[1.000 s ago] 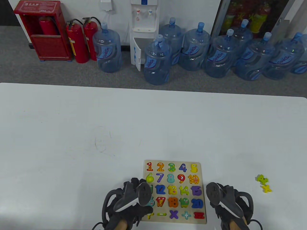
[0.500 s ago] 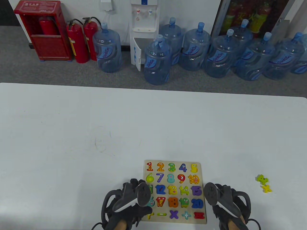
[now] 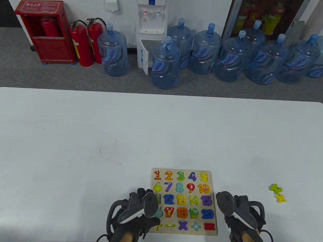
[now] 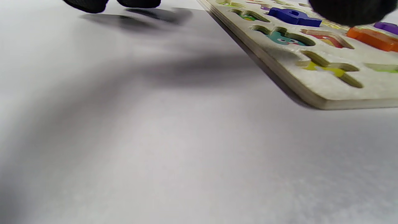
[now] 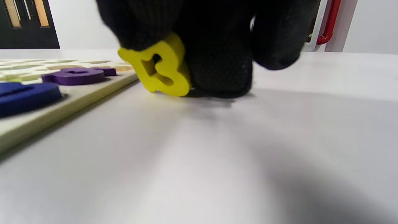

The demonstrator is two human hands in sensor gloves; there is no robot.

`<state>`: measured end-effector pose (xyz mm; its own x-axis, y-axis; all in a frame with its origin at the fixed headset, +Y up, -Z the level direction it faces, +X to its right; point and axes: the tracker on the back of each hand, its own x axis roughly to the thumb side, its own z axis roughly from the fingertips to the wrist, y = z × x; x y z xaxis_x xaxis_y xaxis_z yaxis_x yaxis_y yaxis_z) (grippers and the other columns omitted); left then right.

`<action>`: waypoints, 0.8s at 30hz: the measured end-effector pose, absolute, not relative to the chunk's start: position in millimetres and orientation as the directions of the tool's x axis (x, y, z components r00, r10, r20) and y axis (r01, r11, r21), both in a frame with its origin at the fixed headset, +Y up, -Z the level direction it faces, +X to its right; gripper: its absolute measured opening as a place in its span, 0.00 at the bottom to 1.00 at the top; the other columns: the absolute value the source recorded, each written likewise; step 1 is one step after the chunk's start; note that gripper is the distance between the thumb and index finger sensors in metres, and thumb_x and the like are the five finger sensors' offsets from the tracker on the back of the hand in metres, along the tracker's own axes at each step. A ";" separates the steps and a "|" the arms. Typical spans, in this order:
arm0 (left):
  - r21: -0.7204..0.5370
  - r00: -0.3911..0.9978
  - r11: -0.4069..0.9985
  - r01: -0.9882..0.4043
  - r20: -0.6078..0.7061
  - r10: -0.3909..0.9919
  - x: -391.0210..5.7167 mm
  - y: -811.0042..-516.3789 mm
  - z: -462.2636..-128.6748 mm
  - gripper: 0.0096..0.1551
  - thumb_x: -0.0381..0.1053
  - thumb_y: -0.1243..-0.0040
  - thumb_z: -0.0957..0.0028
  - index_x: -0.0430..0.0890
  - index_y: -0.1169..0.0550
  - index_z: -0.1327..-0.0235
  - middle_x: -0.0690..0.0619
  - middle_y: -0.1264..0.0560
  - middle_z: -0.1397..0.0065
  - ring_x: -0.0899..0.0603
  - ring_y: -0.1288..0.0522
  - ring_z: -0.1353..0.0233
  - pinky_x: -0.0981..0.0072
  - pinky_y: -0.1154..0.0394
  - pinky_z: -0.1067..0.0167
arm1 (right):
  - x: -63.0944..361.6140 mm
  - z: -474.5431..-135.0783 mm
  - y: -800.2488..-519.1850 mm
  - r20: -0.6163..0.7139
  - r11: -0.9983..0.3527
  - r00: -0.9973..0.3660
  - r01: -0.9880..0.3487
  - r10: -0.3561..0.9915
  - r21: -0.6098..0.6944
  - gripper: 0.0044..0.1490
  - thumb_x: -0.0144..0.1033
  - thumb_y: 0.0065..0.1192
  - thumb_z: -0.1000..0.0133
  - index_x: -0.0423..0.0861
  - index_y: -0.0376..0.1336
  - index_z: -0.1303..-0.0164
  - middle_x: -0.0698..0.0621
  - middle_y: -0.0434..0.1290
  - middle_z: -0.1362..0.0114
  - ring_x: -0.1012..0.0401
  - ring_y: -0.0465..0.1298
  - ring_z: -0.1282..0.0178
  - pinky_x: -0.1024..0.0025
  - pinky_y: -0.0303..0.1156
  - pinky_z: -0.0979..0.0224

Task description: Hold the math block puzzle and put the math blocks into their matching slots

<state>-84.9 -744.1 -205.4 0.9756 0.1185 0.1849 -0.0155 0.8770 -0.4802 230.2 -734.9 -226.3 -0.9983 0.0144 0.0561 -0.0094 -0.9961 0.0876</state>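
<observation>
Left hand: nearest the viewer, at the board's left edge, over its lower-left slots. One fingertip hangs above the board; others sit over the table beside it. Grip cannot be told.

Right hand: just right of the board, low to the table. Fingers pinch a yellow block, its lower edge at or near the tabletop, just beside the board's right edge.

Board: flat on the table between the hands, near the front edge. Most slots filled with coloured numbers and signs; from the left wrist view, slots near the bottom-left corner show open.

Loose blocks: one green and one yellow, touching or nearly so, on the table well right of the board.

Beyond the table: water jugs, a dispenser, fire extinguishers, a red cabinet.
</observation>
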 end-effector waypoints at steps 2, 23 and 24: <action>-0.480 0.975 0.877 -0.014 0.186 0.118 -84.8 -744.1 -205.3 0.59 0.70 0.46 0.63 0.49 0.54 0.24 0.44 0.57 0.19 0.29 0.50 0.19 0.29 0.41 0.28 | 230.2 -226.4 -734.1 0.052 -0.997 -0.999 -0.005 0.009 0.074 0.33 0.32 0.58 0.61 0.53 0.68 0.43 0.52 0.76 0.38 0.59 0.81 0.48 0.58 0.74 0.34; -0.479 0.975 0.878 -0.018 0.186 0.121 -85.0 -744.0 -204.9 0.59 0.71 0.46 0.63 0.50 0.54 0.24 0.44 0.57 0.19 0.29 0.49 0.19 0.29 0.41 0.28 | 236.8 -227.1 -735.6 -0.048 -0.995 -0.994 0.096 -0.095 -0.026 0.33 0.34 0.57 0.60 0.58 0.65 0.40 0.55 0.72 0.34 0.59 0.79 0.42 0.56 0.71 0.31; -0.479 0.975 0.877 -0.017 0.186 0.121 -85.0 -744.0 -204.9 0.59 0.71 0.46 0.63 0.50 0.54 0.24 0.44 0.57 0.19 0.29 0.49 0.19 0.29 0.41 0.28 | 237.1 -226.6 -734.8 -0.051 -0.995 -0.994 0.098 -0.096 -0.034 0.34 0.33 0.57 0.60 0.58 0.64 0.40 0.55 0.71 0.33 0.59 0.78 0.40 0.56 0.71 0.31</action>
<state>-85.0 -744.0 -204.9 0.9750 0.1210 0.1862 -0.0173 0.8774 -0.4794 237.1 -734.8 -226.6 -0.9941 -0.0961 -0.0510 0.0979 -0.9946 -0.0335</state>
